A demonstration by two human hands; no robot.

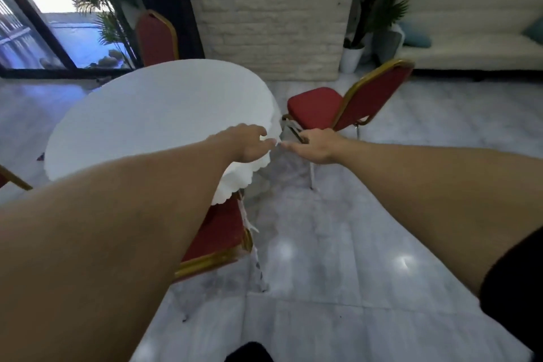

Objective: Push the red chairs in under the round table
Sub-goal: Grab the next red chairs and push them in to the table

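A round table (152, 114) under a white scalloped cloth fills the left centre. One red chair with a gold frame (346, 103) stands clear of the table at the right, seat facing it. Another red chair (219, 232) sits partly under the table's near edge, below my left forearm. A third red chair (155, 37) stands at the far side, only its back showing. My left hand (246, 142) hovers over the cloth's right edge, fingers apart, holding nothing. Beside it my right hand (316, 145) reaches out over the floor, open, just short of the right chair's front leg.
A gold chair frame corner (13, 178) shows at the left edge. A white brick pillar (270, 15) rises behind the table. A potted plant (352, 56) and a white sofa (476, 38) stand at the back right. Glass doors (44, 32) are at the left. Grey marble floor (338, 258) stretches to the right.
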